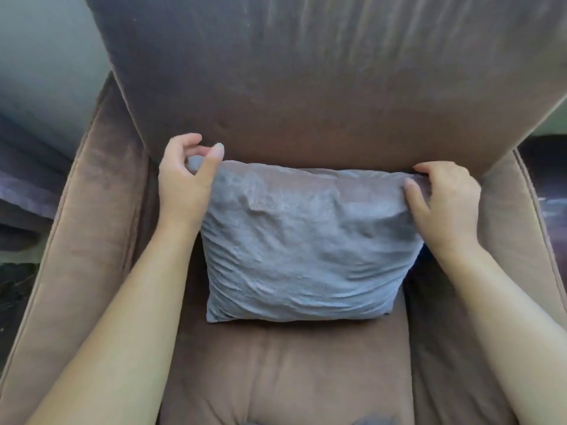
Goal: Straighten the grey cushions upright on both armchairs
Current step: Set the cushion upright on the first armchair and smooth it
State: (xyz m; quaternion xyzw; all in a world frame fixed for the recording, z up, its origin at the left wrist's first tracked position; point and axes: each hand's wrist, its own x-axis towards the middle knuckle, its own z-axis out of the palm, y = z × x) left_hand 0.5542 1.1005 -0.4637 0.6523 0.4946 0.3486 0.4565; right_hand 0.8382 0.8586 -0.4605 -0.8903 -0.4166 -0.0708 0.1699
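Head view | grey cushion (306,240) upright on armchair (306,87) seat, leaning against backrest | left hand (185,179) pinching cushion's top-left corner | right hand (441,200) clamped on its top-right corner

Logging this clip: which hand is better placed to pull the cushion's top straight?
Right hand, probably: it clamps the cushion corner fully, while the left hand only pinches its corner loosely.

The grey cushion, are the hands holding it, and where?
Yes. The left hand pinches the grey cushion at its top left corner, and the right hand grips its top right corner. It leans against the armchair back.
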